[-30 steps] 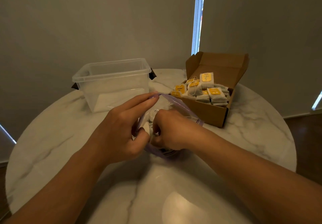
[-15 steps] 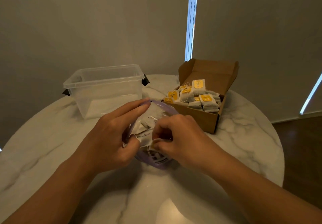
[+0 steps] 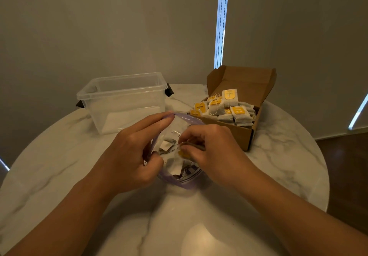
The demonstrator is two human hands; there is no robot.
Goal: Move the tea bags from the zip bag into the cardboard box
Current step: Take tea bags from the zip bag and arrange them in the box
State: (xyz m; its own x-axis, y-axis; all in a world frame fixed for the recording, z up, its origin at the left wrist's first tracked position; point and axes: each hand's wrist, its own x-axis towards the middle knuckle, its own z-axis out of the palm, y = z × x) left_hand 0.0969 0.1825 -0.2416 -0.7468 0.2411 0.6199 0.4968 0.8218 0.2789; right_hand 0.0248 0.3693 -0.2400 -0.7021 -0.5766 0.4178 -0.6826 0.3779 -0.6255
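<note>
A clear zip bag [image 3: 180, 182] with a purple rim lies open in the middle of the marble table. My left hand [image 3: 131, 154] grips its left rim and holds the mouth apart. My right hand [image 3: 213, 152] is at the bag's mouth, fingers pinched on a tea bag [image 3: 182, 154] with a yellow tag. More pale tea bags lie inside the zip bag. Behind and to the right stands the open cardboard box [image 3: 244, 134], its lid up, packed with several tea bags [image 3: 225, 108] bearing yellow tags.
A clear plastic tub [image 3: 123, 98] with black side clips stands at the back left, nothing visible inside. The round marble table [image 3: 278, 156] ends close to the right of the box, with dark floor beyond. Walls and blinds close the back.
My right hand has come up out of the zip bag with a tea bag pinched in its fingers. My left hand keeps the bag's mouth apart. The view has dropped slightly.
</note>
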